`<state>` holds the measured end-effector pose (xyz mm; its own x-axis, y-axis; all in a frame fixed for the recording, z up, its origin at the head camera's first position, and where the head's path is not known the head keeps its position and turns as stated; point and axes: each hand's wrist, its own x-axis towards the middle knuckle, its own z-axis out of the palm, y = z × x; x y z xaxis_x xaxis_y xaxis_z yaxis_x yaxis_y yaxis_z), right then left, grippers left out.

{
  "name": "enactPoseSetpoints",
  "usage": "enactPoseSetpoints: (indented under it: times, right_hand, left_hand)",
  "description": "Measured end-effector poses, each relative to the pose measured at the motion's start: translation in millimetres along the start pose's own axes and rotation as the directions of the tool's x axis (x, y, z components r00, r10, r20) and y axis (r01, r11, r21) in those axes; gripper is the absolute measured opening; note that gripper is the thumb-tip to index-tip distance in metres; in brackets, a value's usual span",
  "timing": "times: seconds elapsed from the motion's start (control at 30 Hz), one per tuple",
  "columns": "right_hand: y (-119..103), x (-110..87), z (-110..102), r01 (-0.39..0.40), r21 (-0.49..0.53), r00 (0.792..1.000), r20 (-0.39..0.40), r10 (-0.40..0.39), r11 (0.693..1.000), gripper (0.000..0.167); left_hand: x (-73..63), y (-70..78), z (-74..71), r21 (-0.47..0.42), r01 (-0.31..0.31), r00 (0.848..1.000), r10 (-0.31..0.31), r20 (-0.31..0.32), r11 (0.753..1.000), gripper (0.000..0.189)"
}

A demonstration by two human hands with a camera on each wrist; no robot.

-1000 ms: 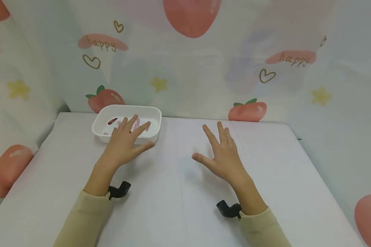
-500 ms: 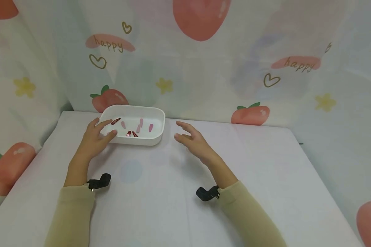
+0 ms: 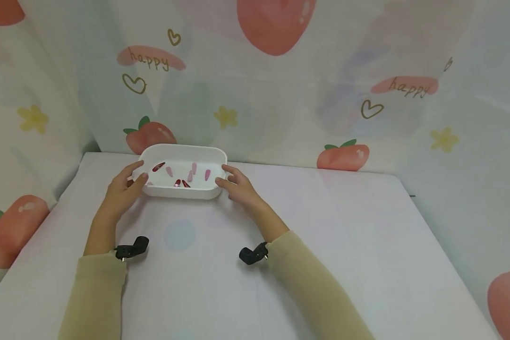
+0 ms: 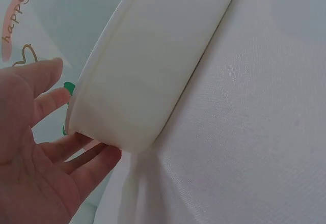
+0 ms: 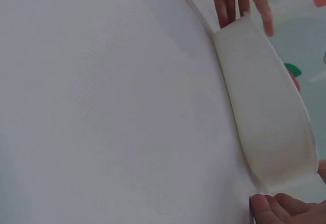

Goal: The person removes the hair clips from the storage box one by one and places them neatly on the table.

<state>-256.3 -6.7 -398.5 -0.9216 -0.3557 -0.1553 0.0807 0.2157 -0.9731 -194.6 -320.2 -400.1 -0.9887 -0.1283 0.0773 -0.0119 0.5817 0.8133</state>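
Observation:
A white tray [image 3: 182, 193] with rounded corners sits at the back left of the table, holding several dark red and pink hair clips [image 3: 207, 175]. My left hand [image 3: 121, 189] grips its left end, with thumb and forefinger at the rim. In the left wrist view, the other fingers of the left hand [image 4: 46, 158] touch the tray's outer wall [image 4: 137, 66] from below. My right hand [image 3: 242, 191] holds the right end, thumb over the rim. The right wrist view shows fingertips of the right hand [image 5: 285, 208] low at the tray's corner.
A white cloth [image 3: 323, 236] covers the table. Right behind the tray rises a printed backdrop [image 3: 272, 108] with fruit, stars and hearts. Black wrist cameras [image 3: 132, 248] stick out inward from both sleeves.
Both hands were spread apart above the table. The left moved out to the tray's left end, and the right came across leftward to its right end. The tray appears in the same place.

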Motion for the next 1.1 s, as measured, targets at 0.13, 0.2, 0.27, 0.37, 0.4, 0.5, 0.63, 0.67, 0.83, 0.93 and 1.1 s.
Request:
enactPoseSetpoints:
  times: [0.13, 0.2, 0.27, 0.37, 0.4, 0.5, 0.63, 0.67, 0.83, 0.93, 1.1]
  right_hand:
    - [2.0, 1.1, -0.3, 0.0, -0.015, 0.999, -0.036, -0.001, 1.0, 0.057]
    - [2.5, 2.5, -1.9, 0.002, -0.011, 0.999, -0.043, -0.003, 1.0, 0.058]
    - [2.7, 4.0, -3.5, 0.004, 0.009, 0.999, -0.041, -0.004, 1.0, 0.059]
    - [3.4, 6.3, -4.9, 0.004, 0.061, 1.0, -0.023, -0.003, 0.998, 0.062]
    - [4.1, 7.3, -5.0, 0.003, 0.085, 1.0, -0.019, -0.002, 0.996, 0.063]
    - [6.4, 8.5, -4.6, 0.001, 0.16, 1.0, -0.019, 0.002, 0.987, 0.067]
    - [9.2, 7.2, -6.7, -0.011, 0.212, 0.999, -0.034, 0.019, 0.977, 0.068]
    - [9.4, 5.7, -7.9, -0.012, 0.213, 0.999, -0.039, 0.021, 0.977, 0.067]
    - [13.4, 0.4, -15.1, -0.012, 0.221, 0.996, -0.089, 0.033, 0.975, 0.066]
    - [17.3, -3.8, -20.1, -0.01, 0.242, 0.994, -0.107, 0.037, 0.97, 0.067]
    - [22.0, -15.0, -28.1, -0.005, 0.263, 0.992, -0.12, 0.038, 0.965, 0.068]
  left_hand:
    - [0.0, -1.7, -0.7, -0.026, -0.011, 1.0, 0.011, -0.016, 1.0, 0.058]
    - [0.4, -2.9, -0.5, -0.025, 0.004, 1.0, -0.004, -0.018, 1.0, 0.055]
    - [0.5, -3.9, 0.2, -0.029, 0.03, 0.999, -0.031, -0.018, 0.999, 0.054]
    - [0.2, -5.1, 1.2, -0.074, 0.074, 0.997, -0.075, -0.007, 0.995, 0.054]
    - [-0.1, -5.5, 1.3, -0.088, 0.085, 0.996, -0.086, -0.003, 0.992, 0.054]
    - [-0.6, -6.3, 0.5, -0.141, 0.103, 0.995, -0.1, 0.026, 0.985, 0.055]
    - [0.6, -6.0, 1.8, -0.203, 0.134, 0.99, -0.121, 0.078, 0.97, 0.057]
    - [1.2, -5.5, 2.7, -0.226, 0.141, 0.988, -0.122, 0.096, 0.964, 0.057]
    - [3.2, -2.1, 7.7, -0.311, 0.158, 0.981, -0.114, 0.156, 0.937, 0.059]
    - [2.5, -0.3, 11.0, -0.35, 0.173, 0.976, -0.112, 0.188, 0.921, 0.062]
    - [1.6, 4.8, 16.9, -0.383, 0.206, 0.964, -0.12, 0.237, 0.901, 0.062]
